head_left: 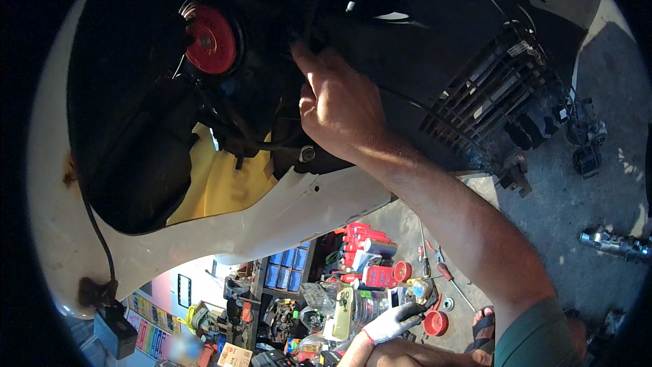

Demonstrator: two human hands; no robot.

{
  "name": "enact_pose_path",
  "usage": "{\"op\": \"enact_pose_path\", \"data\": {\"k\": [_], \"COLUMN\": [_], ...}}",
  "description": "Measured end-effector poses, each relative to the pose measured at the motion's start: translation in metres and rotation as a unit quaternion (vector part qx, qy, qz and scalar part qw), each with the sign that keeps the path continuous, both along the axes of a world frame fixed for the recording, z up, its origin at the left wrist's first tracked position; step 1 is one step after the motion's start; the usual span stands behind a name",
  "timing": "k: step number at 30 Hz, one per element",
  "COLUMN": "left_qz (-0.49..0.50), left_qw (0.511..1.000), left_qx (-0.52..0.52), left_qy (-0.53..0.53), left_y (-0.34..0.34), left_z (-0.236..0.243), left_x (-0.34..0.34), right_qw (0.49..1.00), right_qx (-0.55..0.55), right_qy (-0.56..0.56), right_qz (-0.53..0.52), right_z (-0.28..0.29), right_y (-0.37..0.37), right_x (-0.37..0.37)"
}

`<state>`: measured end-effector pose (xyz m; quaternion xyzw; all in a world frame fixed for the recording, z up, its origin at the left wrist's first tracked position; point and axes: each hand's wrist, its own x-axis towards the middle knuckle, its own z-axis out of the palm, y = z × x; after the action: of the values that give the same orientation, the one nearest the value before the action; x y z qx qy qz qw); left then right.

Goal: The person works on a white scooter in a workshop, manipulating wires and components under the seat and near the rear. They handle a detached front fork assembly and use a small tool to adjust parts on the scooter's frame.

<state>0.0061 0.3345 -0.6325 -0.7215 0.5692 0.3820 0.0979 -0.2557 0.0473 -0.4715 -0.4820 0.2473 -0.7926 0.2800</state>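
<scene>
My bare right hand (343,102) reaches into a dark recess behind a white body panel (251,214). Its index finger stretches forward, while the other fingers bend around something too dark to make out. Left of it, among black hoses and brackets, sits a round red disc, like a horn (209,39). A bolt (307,153) shows just below the hand. Low in the picture my left hand (394,323), in a white glove with dark fingertips, lies over a bent knee. Its fingers point to the right, loosely extended, with nothing visible held.
Red bottles and cans (367,248), screwdrivers (445,272) and a red cap-like dish (435,323) cover the floor below the panel. A slatted grille (479,92) lies at the right, near a metal cylindrical part (614,243). A dark box (115,331) hangs lower left.
</scene>
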Motion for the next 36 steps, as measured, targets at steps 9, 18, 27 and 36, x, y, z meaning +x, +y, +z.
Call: {"op": "enact_pose_path", "data": {"k": [9,18,27,36], "left_qz": [-0.002,-0.03,-0.042,-0.059], "left_qw": [1.0,0.999,0.998,0.997], "left_qx": [-0.001,-0.027,-0.053,-0.058], "left_qy": [-0.007,0.003,0.014,-0.009], "left_y": [-0.002,0.008,0.02,0.011], "left_z": [0.003,-0.01,-0.025,-0.009], "left_x": [-0.005,0.018,0.044,0.015], "right_qw": [0.986,0.735,0.458,0.389], "right_qx": [-0.054,-0.114,-0.203,-0.245], "right_qy": [-0.114,-0.411,-0.56,-0.55], "right_qz": [0.114,0.527,0.66,0.698], "right_z": [0.011,0.028,0.024,0.021], "right_y": [-0.005,0.017,0.018,0.004], "right_x": [0.014,0.002,-0.019,-0.028]}}
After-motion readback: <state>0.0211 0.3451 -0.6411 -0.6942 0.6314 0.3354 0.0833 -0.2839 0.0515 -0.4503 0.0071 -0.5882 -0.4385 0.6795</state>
